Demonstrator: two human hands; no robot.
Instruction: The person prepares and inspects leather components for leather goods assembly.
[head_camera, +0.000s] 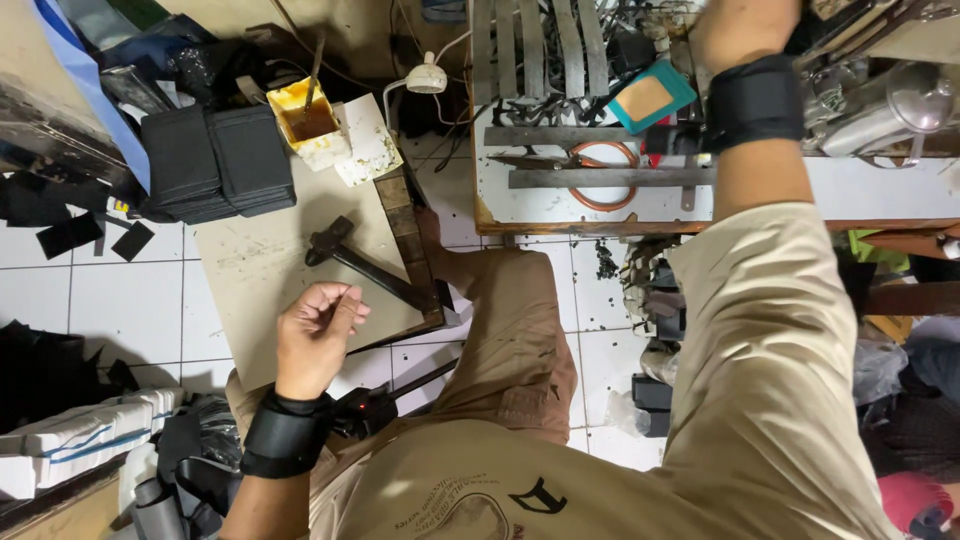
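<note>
The person's left hand (316, 335) sits in the lower left of the frame, above a black wrist strap (284, 436). Its fingers are curled in loosely with the fingertips pinched toward the thumb; whether something thin sits between them is too small to tell. The hand hovers over the lower edge of a pale, stained rectangular work board (262, 262), which lies on the white tiled floor (120, 300). Just beside the hand, toward the centre of the frame, a dark metal hammer with a black handle (360, 265) lies flat on the board, its head pointing to the upper left.

At the board's upper edge stand two stacks of black rectangular cut pieces (215, 160), and next to them a yellow glue pot with a stick in it (305, 118) rests on a smeared white sheet (360, 145).

The right arm, in a beige sleeve, reaches up the right side of the frame. The right hand (740, 25) is cut off by the top edge, so its grip cannot be told; only the wrist and its black strap show. It is over a white wooden bench (860, 190) in the upper right. On the bench lie orange-handled scissors (580, 160), long grey metal strips (600, 178) and a teal-framed square block with a tan face (650, 97).
</note>
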